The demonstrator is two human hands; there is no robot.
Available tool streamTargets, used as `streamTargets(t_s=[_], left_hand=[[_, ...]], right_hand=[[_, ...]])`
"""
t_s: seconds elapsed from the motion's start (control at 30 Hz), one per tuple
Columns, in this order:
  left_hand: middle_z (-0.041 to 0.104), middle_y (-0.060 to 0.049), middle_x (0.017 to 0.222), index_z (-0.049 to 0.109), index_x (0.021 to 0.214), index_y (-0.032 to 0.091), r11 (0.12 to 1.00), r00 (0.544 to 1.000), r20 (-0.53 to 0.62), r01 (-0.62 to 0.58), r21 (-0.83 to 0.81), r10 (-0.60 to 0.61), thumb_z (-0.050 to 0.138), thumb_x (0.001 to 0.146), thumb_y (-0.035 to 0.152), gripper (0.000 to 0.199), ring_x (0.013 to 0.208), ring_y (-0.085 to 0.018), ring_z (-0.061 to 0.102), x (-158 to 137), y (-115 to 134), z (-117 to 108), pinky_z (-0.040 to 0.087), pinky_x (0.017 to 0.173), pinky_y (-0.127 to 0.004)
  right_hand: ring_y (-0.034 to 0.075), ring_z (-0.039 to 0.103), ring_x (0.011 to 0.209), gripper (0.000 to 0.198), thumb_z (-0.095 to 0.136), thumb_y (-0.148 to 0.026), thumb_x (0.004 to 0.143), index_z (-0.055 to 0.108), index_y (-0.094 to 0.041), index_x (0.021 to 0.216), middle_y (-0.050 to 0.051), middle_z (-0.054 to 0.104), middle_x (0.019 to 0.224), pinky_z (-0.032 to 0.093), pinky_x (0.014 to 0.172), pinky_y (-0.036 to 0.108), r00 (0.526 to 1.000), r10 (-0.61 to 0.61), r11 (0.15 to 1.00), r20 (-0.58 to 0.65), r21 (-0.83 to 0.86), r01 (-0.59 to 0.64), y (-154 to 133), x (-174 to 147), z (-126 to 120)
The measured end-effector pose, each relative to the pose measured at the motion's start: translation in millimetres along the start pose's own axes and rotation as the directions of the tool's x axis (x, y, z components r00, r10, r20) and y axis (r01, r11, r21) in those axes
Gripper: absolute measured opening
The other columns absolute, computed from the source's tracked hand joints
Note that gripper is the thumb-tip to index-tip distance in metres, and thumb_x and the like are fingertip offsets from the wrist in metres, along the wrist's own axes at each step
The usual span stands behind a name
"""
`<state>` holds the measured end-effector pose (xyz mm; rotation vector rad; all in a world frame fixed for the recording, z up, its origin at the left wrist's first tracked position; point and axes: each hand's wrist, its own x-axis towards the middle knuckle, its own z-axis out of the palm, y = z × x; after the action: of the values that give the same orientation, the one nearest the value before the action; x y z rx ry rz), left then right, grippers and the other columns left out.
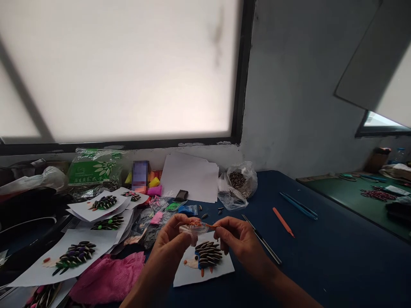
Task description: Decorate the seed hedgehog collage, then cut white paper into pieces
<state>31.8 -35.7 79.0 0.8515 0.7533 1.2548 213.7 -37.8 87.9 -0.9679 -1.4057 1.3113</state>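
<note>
My left hand [175,235] is closed on a small clear plastic bag [194,229] with orange modelling clay [195,223] in it. Fingers pinched, my right hand [236,235] holds a strand of the orange clay [210,226] that stretches out from the bag. Below both hands lies a white paper card [188,278] bearing a hedgehog picture [208,254]. Its spines are striped sunflower seeds, set in blue clay. The hedgehog's face is pale clay, with a brown nose and small orange feet.
Finished seed hedgehog cards [102,244] and a pink cloth [107,276] lie at left. Clay packets [188,209] and paper sheets [191,175] sit behind. A bag of seeds [237,179] stands at the back. Metal tools [263,241], an orange pen-like tool [283,222] and blue tweezers [298,206] lie right.
</note>
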Motion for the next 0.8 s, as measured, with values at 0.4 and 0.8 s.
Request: streamTargets(t_s=[0.4, 0.8], left_hand=[[0.052, 0.004, 0.054, 0.057, 0.068, 0.018, 0.988, 0.994, 0.082, 0.060, 0.141, -0.072, 0.073, 0.073, 0.048, 0.034, 0.043, -0.006, 0.042, -1.0, -3.1, 1.6, 0.033, 0.043, -0.018], [0.037, 0.010, 0.033, 0.071, 0.095, 0.014, 0.909, 0.934, 0.215, 0.194, 0.370, -0.287, 0.068, 0.073, 0.062, 0.053, 0.029, -0.005, 0.027, -2.1, -9.9, 2.7, 0.014, 0.035, -0.019]], right_hand=[[0.009, 0.047, 0.061, 0.030, 0.070, -0.045, 0.079, 0.061, -0.017, 0.084, -0.002, 0.056, 0.072, 0.041, 0.057, 0.023, 1.000, -0.026, 0.999, -0.010, -0.022, 0.026, 2.2, -2.9, 2.5], [0.012, 0.052, 0.066, 0.025, 0.072, -0.040, 0.078, 0.058, -0.019, 0.079, 0.000, 0.058, 0.078, 0.045, 0.061, 0.024, 0.988, -0.153, 0.928, -0.008, -0.345, 0.141, -0.9, -9.3, 7.8]])
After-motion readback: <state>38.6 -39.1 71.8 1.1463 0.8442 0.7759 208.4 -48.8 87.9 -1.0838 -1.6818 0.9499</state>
